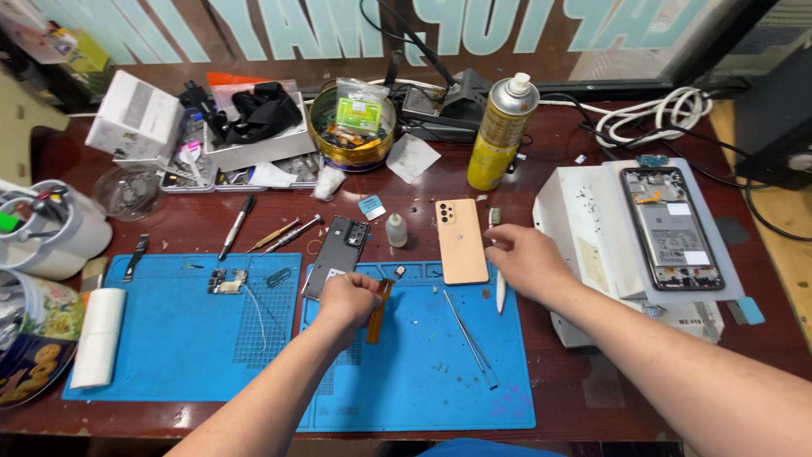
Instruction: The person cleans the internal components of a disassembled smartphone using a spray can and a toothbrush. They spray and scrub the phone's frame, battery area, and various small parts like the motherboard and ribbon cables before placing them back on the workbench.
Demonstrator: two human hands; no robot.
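Observation:
My left hand is closed on an orange flex ribbon cable that hangs down over the right blue repair mat. Just beyond that hand lies a dark phone back cover with a camera cut-out. My right hand rests at the mat's right edge, fingers curled beside a peach-coloured phone back cover. Whether it grips the white-handled tool lying under it I cannot tell. Thin metal tweezers lie on the mat between my arms.
An opened phone lies on a white tray at right. A yellow spray can, a small dropper bottle, a parts bowl, screwdrivers and a small circuit board on the left blue mat surround the work area.

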